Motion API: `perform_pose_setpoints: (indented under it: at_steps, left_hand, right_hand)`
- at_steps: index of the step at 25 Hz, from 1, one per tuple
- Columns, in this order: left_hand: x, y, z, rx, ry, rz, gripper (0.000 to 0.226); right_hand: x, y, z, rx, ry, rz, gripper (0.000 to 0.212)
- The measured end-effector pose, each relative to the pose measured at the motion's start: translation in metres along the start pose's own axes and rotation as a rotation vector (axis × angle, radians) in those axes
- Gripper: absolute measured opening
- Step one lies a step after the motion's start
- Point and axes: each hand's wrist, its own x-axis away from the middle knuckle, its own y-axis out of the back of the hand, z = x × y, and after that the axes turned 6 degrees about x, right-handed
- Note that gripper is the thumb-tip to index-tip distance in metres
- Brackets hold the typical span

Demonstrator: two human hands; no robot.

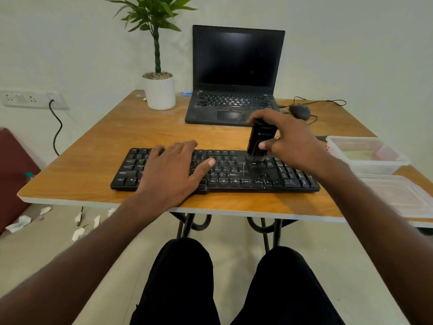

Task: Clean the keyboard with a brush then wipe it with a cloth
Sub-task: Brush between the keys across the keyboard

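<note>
Gripping the brush (259, 141), right hand (290, 146); left hand (173, 170) flat on keyboard (234, 172); clear tub (365, 153) contents unclear.

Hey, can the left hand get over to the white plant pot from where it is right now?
Probably yes. The left hand lies flat and open on the keyboard, holding nothing, and the bare tabletop between it and the white plant pot shows nothing in the way. How far the stretch is I cannot judge.

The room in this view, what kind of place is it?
Probably a home or small office desk corner: a laptop and mouse on a wooden table, a potted plant, a wall socket.
</note>
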Motion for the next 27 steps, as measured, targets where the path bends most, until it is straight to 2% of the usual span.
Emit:
perform_pose_setpoints:
  at_steps: [3,6,8,11,12,16,20,22,25,26,27]
  left_hand:
    - [0.008,-0.015,-0.028,-0.012,-0.051,-0.005,0.074]
    - [0.014,-0.024,-0.034,-0.057,-0.063,-0.025,0.067]
    - [0.015,-0.024,-0.033,-0.064,-0.045,-0.033,0.065]
    - [0.014,-0.023,-0.033,-0.075,-0.031,-0.041,0.063]
    - [0.013,-0.023,-0.034,-0.073,-0.029,-0.043,0.062]
    - [0.014,-0.022,-0.034,-0.071,-0.026,-0.054,0.062]
    - [0.014,-0.022,-0.035,-0.079,-0.011,-0.063,0.060]
    - [0.014,-0.021,-0.036,-0.095,-0.003,-0.062,0.058]
    - [0.014,-0.021,-0.036,-0.109,0.014,-0.065,0.056]
    - [0.014,-0.021,-0.036,-0.110,0.021,-0.067,0.056]
    - [0.014,-0.021,-0.035,-0.107,0.027,-0.069,0.055]
  right_hand:
    - [-0.002,0.005,0.002,0.025,-0.015,0.044,0.056]
    - [-0.006,0.011,0.002,0.289,-0.132,-0.011,0.054]
    - [-0.006,0.010,0.000,0.395,-0.124,-0.060,0.055]
    - [-0.004,0.016,-0.007,0.085,-0.122,0.036,0.053]
    - [-0.004,0.019,-0.010,0.074,-0.146,0.053,0.053]
    - [-0.008,0.029,-0.021,0.390,-0.167,-0.027,0.054]
    - [-0.008,0.032,-0.017,0.140,-0.161,0.113,0.049]
    - [-0.008,0.034,-0.017,0.242,-0.239,0.110,0.049]
    - [-0.009,0.039,-0.018,0.518,-0.243,0.054,0.049]
    - [-0.009,0.041,-0.019,0.508,-0.209,0.051,0.051]
    - [-0.009,0.043,-0.020,0.389,-0.189,0.060,0.053]
